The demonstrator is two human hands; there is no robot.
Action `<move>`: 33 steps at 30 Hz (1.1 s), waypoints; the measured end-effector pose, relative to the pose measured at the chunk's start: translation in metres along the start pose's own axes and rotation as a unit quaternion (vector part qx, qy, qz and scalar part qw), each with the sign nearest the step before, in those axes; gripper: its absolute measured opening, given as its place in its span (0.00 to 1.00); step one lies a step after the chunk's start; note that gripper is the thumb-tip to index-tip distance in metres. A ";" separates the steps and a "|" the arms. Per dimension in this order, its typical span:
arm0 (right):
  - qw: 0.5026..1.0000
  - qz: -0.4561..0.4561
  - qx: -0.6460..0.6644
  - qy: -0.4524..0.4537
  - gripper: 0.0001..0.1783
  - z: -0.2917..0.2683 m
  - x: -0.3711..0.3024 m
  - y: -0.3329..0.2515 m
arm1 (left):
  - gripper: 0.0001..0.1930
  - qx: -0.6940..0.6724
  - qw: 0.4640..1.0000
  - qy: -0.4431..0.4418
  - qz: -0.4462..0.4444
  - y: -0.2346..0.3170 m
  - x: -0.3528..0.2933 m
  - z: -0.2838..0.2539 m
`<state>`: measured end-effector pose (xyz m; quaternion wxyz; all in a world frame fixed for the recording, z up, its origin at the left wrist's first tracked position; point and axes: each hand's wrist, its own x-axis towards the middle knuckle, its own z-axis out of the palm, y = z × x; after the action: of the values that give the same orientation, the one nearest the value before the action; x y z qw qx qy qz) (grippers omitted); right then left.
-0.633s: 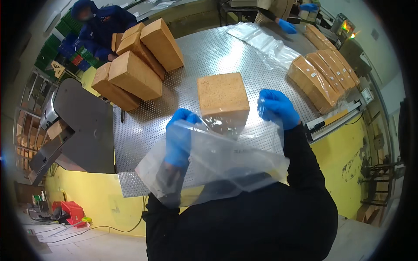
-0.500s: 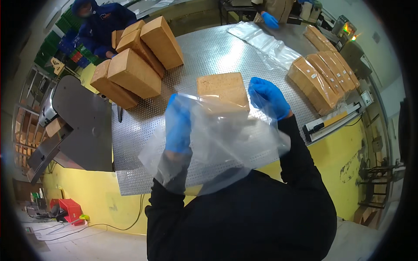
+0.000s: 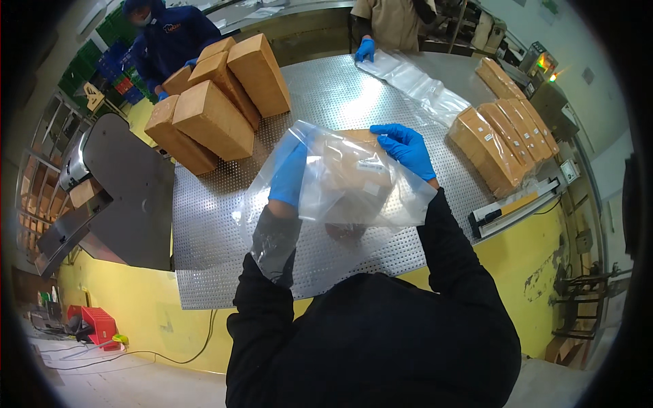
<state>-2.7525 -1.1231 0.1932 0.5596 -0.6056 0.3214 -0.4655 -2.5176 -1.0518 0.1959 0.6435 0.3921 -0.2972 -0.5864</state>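
Nearest, both forearms [image 3: 454, 239] slant forward. The left hand [image 3: 288, 178] stands upright behind the bag [image 3: 340, 204]; the right hand [image 3: 408, 151] bends at a corner of the loaf [image 3: 359, 134]. How closed either is, and on what, I cannot tell. The loaf, mostly veiled, sits between them. Beyond, a co-worker [image 3: 391, 22] is cut off above.
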 end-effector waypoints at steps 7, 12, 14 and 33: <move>0.999 -0.034 0.004 -0.029 0.12 -0.007 0.012 0.003 | 0.13 -0.044 0.998 -0.008 -0.035 -0.007 0.018 -0.005; 0.998 0.031 0.060 0.007 0.10 0.006 0.006 -0.016 | 0.13 -0.045 0.998 -0.006 -0.038 -0.007 0.026 -0.009; 0.998 0.040 0.012 0.040 0.09 0.004 0.012 -0.009 | 0.13 -0.042 0.998 -0.004 -0.036 -0.008 0.027 -0.008; 0.966 0.194 0.168 -0.026 0.12 -0.007 0.027 0.019 | 0.13 0.030 0.999 0.003 0.038 -0.010 0.025 -0.030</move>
<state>-2.7465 -1.1528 0.1799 0.7410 -0.4409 0.3352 -0.3796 -2.4942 -1.0721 0.1706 0.6544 0.4014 -0.3272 -0.5510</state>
